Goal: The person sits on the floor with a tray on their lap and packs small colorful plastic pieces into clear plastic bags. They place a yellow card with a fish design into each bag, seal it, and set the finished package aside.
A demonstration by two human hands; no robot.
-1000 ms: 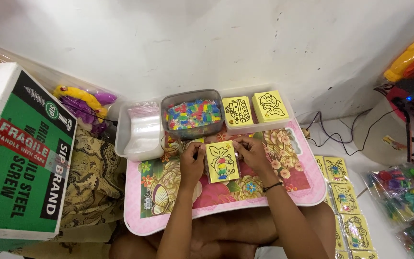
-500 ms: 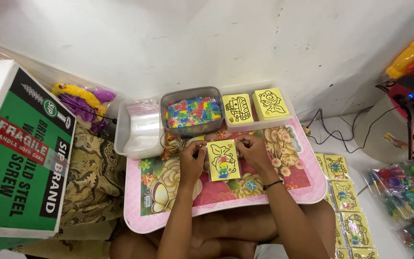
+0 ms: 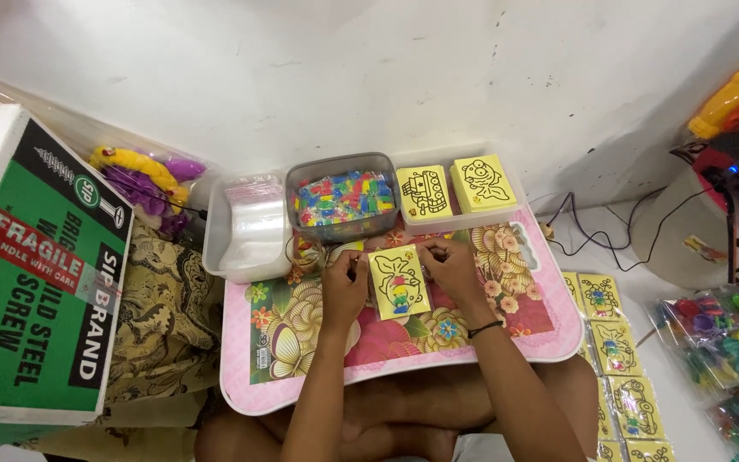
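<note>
Head view: looking down on a pink floral table (image 3: pixel 549 329) at the centre of the frame, over the person's lap.
Yellow card: a small yellow card (image 3: pixel 399 281) with a line drawing and a column of coloured bits lies at the table's middle, between both hands.
Left hand: the left hand (image 3: pixel 345 282) sits just left of the card, its grip curled in near the card's upper left corner; whether it pinches the card I cannot tell.
Right hand: the right hand (image 3: pixel 450 268), a dark band at the wrist, touches the card's upper right edge, grip pressed together on it.
Behind the hands: a grey tub of coloured pieces (image 3: pixel 342 198), a clear tray of plastic bags (image 3: pixel 248 227) left of it, two stacks of yellow cards (image 3: pixel 453 186) right of it.
Lower right: bagged yellow cards (image 3: pixel 617 359) in a row on the floor.
Left edge: a green and white carton (image 3: pixel 32 274).
</note>
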